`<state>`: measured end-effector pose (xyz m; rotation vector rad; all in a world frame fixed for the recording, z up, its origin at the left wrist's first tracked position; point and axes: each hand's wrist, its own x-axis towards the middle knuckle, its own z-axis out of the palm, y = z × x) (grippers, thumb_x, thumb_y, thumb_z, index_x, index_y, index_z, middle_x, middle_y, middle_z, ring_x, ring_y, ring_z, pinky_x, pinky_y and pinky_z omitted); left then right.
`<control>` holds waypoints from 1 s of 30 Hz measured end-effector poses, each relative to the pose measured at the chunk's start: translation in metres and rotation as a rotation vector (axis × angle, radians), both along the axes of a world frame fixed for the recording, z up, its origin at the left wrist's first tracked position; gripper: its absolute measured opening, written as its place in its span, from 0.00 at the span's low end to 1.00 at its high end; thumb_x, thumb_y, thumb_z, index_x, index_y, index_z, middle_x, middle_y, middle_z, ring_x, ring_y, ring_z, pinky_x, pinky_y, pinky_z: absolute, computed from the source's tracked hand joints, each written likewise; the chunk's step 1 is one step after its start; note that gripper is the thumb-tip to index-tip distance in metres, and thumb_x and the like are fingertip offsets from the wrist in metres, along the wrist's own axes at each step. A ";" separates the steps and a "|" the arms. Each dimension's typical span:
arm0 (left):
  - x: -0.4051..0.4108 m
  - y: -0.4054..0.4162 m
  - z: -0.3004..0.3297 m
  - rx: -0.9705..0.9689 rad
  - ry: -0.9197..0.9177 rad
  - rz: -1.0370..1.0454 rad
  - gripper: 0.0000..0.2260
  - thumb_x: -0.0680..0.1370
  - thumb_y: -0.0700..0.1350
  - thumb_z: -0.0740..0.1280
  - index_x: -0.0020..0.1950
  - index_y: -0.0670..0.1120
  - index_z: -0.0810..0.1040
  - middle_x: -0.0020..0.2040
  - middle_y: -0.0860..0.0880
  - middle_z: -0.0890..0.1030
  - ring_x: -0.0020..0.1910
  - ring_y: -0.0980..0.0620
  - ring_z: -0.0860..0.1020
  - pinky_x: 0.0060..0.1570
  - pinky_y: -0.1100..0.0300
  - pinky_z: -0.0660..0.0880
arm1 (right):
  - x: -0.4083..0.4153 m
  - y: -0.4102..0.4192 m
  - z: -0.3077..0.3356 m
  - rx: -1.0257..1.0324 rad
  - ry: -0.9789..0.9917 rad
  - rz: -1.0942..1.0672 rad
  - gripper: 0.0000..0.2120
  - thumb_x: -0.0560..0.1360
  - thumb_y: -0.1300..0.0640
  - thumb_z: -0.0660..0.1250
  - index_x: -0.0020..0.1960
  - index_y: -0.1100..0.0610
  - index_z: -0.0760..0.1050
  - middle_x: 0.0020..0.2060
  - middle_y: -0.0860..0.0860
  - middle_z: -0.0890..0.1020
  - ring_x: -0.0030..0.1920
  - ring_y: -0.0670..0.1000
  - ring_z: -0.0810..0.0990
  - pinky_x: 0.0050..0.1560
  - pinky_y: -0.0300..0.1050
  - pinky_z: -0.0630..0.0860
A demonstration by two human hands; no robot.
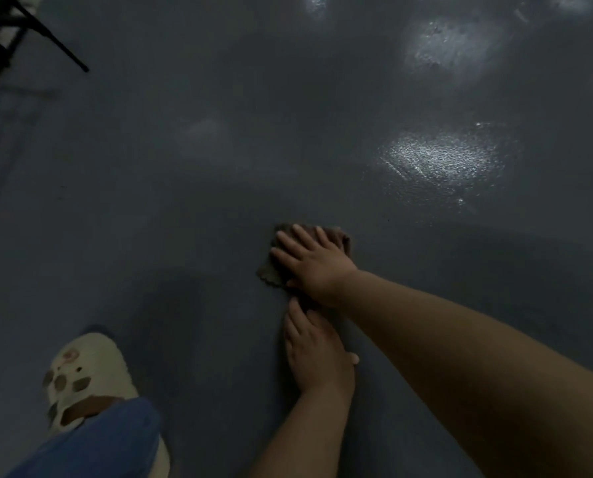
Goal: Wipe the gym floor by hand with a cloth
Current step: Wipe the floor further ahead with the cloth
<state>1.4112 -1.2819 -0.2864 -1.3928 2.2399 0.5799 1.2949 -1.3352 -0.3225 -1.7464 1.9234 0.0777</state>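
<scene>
A small dark brown cloth (268, 269) lies flat on the dark grey gym floor (191, 208) near the middle of the view. My right hand (310, 262) presses on the cloth with straight, spread fingers and covers most of it. Just below, my left hand (314, 353) rests flat on the floor, its fingertips touching the cloth's near edge under my right wrist. Only the cloth's left and far edges show.
My foot in a cream perforated clog (84, 377) with a blue trouser leg (95, 446) stands at the lower left. Black metal legs of some equipment (46, 36) reach in at the top left. Shiny patches (440, 157) glint on the floor to the right.
</scene>
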 end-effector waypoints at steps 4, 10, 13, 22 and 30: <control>0.001 0.005 -0.001 -0.019 -0.042 0.070 0.38 0.72 0.56 0.71 0.73 0.44 0.56 0.77 0.44 0.48 0.76 0.47 0.52 0.73 0.56 0.55 | -0.006 0.017 -0.007 -0.074 0.022 0.040 0.28 0.82 0.45 0.51 0.78 0.47 0.43 0.77 0.48 0.41 0.77 0.53 0.39 0.73 0.54 0.37; -0.011 0.001 -0.001 -0.009 -0.106 0.041 0.38 0.71 0.54 0.73 0.72 0.42 0.59 0.77 0.41 0.51 0.77 0.45 0.52 0.75 0.54 0.47 | -0.080 0.066 -0.012 -0.154 0.131 -0.650 0.34 0.79 0.42 0.55 0.78 0.52 0.44 0.78 0.50 0.47 0.77 0.52 0.45 0.74 0.52 0.44; -0.014 -0.001 -0.003 0.011 -0.120 0.046 0.38 0.70 0.53 0.74 0.72 0.41 0.59 0.77 0.40 0.50 0.77 0.44 0.52 0.75 0.53 0.49 | -0.098 0.092 -0.013 -0.068 0.167 -0.868 0.36 0.79 0.39 0.52 0.78 0.56 0.42 0.78 0.52 0.45 0.77 0.52 0.42 0.74 0.56 0.41; -0.013 -0.002 -0.013 -0.011 -0.143 0.031 0.37 0.68 0.53 0.76 0.69 0.42 0.63 0.76 0.42 0.55 0.74 0.44 0.59 0.70 0.53 0.63 | 0.003 0.127 -0.019 -0.142 0.134 -0.384 0.32 0.72 0.41 0.52 0.71 0.55 0.69 0.70 0.54 0.70 0.70 0.56 0.68 0.69 0.58 0.55; -0.012 -0.003 -0.027 -0.133 -0.099 0.038 0.23 0.76 0.46 0.69 0.67 0.42 0.66 0.73 0.42 0.62 0.71 0.43 0.64 0.66 0.51 0.67 | 0.011 0.181 -0.020 -0.129 0.162 -0.123 0.28 0.73 0.40 0.52 0.68 0.51 0.72 0.66 0.51 0.75 0.66 0.53 0.74 0.66 0.53 0.57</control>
